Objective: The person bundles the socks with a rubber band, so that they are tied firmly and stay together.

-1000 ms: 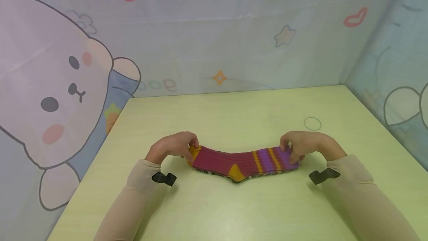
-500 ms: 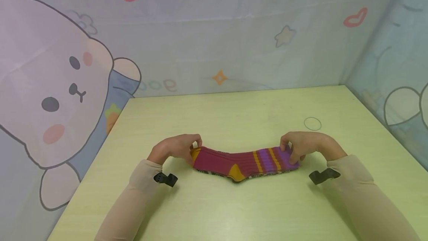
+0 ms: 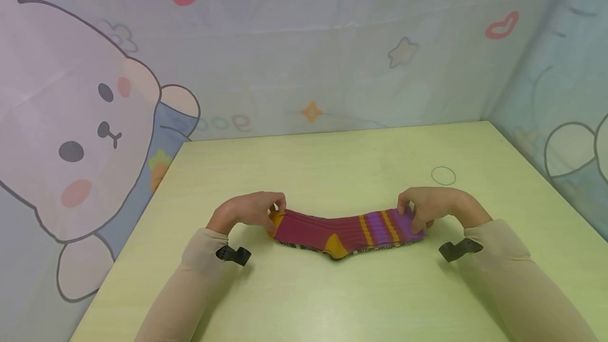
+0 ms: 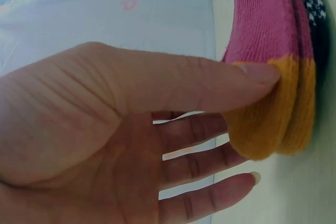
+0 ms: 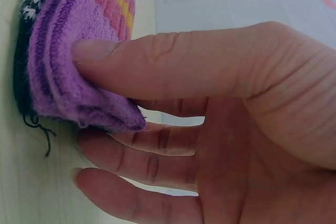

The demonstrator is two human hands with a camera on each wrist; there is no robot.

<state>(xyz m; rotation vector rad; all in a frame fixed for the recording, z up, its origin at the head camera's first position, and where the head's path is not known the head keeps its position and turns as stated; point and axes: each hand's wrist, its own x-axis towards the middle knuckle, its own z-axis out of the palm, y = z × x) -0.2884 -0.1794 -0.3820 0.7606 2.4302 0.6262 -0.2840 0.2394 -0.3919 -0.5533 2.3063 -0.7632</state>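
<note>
A pair of maroon socks [image 3: 304, 228] lies flat on the table, with yellow toes and heel and a striped purple cuff. Beneath it is dark patterned knitwear, dark sock [image 4: 314, 9], mostly covered. At the toe end my left hand [image 3: 249, 209] grips the socks, thumb on the yellow toe [image 4: 257, 129] and fingers on the far side, partly hidden. My right hand [image 3: 429, 207] holds the purple cuff [image 5: 79, 72] at the opposite end, its thumb pressed against the near face. A loose dark thread [image 5: 47, 135] hangs near the cuff.
A thin green ring, like a rubber band [image 3: 444, 176], lies on the pale table [image 3: 309, 300] beyond my right hand. Printed fabric [image 3: 285, 41] hangs behind the table and along its sides. Both sleeves carry a black clip-like piece [image 3: 234, 255].
My left hand has shifted slightly at the toe end, and its fingers sit a little differently on the yellow toe. The right hand and the socks stay in place.
</note>
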